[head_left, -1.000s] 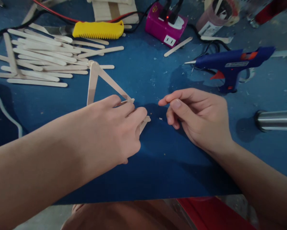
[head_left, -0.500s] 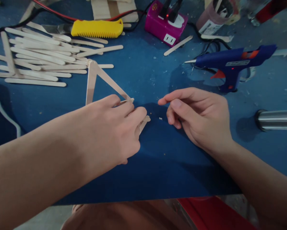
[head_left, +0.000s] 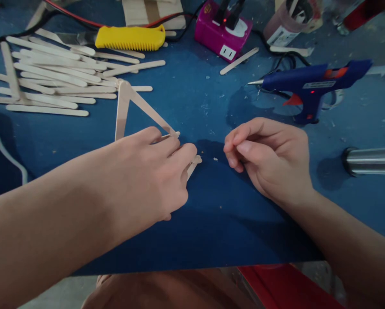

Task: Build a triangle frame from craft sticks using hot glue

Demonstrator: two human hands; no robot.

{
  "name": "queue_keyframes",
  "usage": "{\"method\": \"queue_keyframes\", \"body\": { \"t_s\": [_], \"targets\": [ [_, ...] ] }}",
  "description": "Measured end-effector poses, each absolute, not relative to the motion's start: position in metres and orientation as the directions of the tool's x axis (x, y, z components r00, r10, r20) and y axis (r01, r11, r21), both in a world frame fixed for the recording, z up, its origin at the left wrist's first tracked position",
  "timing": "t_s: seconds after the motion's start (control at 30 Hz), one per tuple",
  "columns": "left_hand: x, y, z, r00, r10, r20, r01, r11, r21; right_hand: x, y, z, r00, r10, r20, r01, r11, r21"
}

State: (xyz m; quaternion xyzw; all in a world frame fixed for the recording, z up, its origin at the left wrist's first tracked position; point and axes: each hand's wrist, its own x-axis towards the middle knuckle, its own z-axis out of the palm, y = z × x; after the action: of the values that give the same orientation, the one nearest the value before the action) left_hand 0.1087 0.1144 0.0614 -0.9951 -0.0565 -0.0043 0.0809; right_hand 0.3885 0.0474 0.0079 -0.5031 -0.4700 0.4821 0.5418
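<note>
My left hand (head_left: 157,176) is closed around a frame of joined popsicle sticks (head_left: 149,110), holding it on the blue table. The frame's pointed corner juts out beyond my knuckles, and a short stick end shows right of my fingers; the palm and most of the grip are hidden. To the right, my right hand (head_left: 269,156) hovers above the tabletop, fingers curled together with the thumb close to the index fingertip. Nothing shows between them. A tiny whitish crumb (head_left: 215,159) lies just left of that hand. Behind it rests a blue glue gun (head_left: 317,83), its nozzle pointing left.
A pile of loose popsicle sticks (head_left: 57,71) and a yellow utility knife (head_left: 130,38) occupy the back left. Farther back are a purple power adapter (head_left: 221,32) with plugs and a cup (head_left: 281,25). A metal cylinder (head_left: 372,161) stands at the right. Cables cross the back.
My right hand's index finger has curled in toward the thumb from its stretched position. My left hand and the stick frame have stayed in place.
</note>
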Motion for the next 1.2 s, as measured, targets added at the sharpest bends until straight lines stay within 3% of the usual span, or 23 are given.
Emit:
{"method": "queue_keyframes", "body": {
  "t_s": [0.43,0.93,1.2],
  "targets": [
    [0.1101,0.1152,0.0664,0.987,0.146,-0.060,0.138,-0.982,-0.125,0.3880,0.0444,0.0108,0.093,0.995,0.021,-0.021,0.023,-1.000],
    [0.1107,0.1133,0.0634,0.988,0.148,-0.032,0.145,-0.986,-0.082,0.3871,0.0442,0.0065,0.117,0.993,0.034,0.011,0.033,-0.999],
    [0.1101,0.1145,0.0655,0.991,0.130,-0.024,0.126,-0.985,-0.113,0.3879,0.0435,0.0064,0.133,0.990,0.037,0.053,0.030,-0.998]
  ]
}}
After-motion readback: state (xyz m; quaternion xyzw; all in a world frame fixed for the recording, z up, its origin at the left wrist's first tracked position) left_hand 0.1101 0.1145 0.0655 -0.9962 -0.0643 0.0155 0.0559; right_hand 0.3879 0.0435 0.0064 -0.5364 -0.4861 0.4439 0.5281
